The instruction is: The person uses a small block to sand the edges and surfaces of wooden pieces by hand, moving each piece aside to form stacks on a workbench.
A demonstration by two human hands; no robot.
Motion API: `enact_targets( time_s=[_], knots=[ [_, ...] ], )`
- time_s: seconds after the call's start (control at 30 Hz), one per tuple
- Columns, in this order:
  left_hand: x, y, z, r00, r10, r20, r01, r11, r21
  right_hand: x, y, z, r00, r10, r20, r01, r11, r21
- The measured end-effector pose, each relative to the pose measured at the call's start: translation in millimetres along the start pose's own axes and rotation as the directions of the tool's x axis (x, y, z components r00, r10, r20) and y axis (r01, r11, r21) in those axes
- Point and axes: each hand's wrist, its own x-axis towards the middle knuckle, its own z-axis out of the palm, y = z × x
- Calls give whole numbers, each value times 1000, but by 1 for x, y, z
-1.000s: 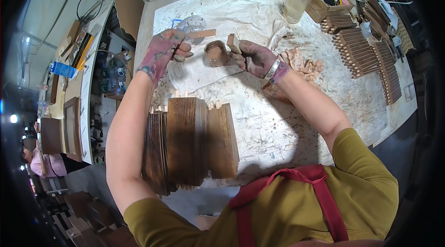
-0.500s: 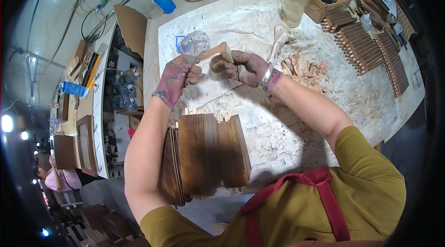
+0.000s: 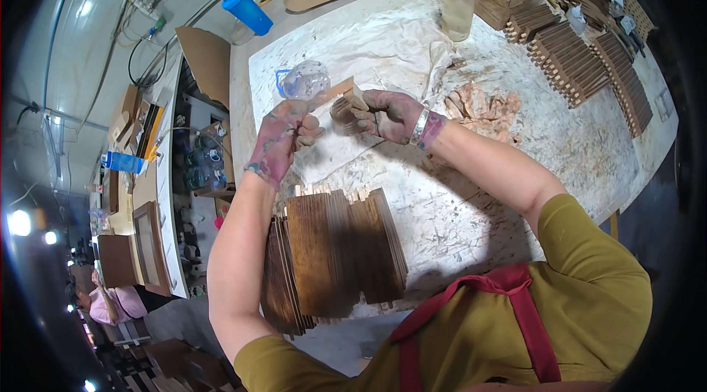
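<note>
My left hand (image 3: 283, 134), in a stained pinkish glove, closes on the left end of a small light-brown wooden piece (image 3: 335, 94) raised over the table. On the piece's right end, my right hand (image 3: 394, 116), gloved alike and with a silvery band at the wrist, has its fingers bent. Beneath that end is a brown curled thing (image 3: 342, 111) by the right fingertips; its kind cannot be made out. Below my hands, beside my left forearm, stands a stack of dark-stained wooden boards (image 3: 320, 256) with pale tabs along the far edge.
A clear jug (image 3: 305, 80) with a blue handle lies past my left hand on the stained white table (image 3: 471, 208). Crumpled cloth (image 3: 482, 112) is at right, with more wooden pieces (image 3: 567, 61) beyond. A bottle (image 3: 458, 2), a box (image 3: 508, 5) and a blue cup (image 3: 247, 9) stand far back.
The view has shifted slightly, and the wooden piece is tilted a little differently. Both hands keep about the same places and grip.
</note>
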Motion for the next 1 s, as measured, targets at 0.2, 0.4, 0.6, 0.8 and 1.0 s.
enact_targets(
  time_s=[0.2, 0.4, 0.6, 0.8, 1.0],
  knots=[
    [0, 10, 6, 985, 99, -142, -70, 979, 193, -1, -1, -18, 921, 11, 390, -6, 1000, -14],
    [1, 13, -3, 953, 283, -110, -197, 852, 486, 1, -17, -41, 941, -300, 158, 338, 854, -396],
    [14, -2, 7, 896, 436, 84, -339, 548, 765, 6, -9, -21, 805, -564, 182, 433, 350, -831],
    [20, -8, 14, 898, 408, 166, -346, 422, 838, 21, -2, -12, 714, -669, 207, 411, 161, -897],
    [12, -7, 23, 806, 511, 298, -357, 18, 934, 34, -20, -11, 867, -495, 54, 390, 608, -692]
  ],
)
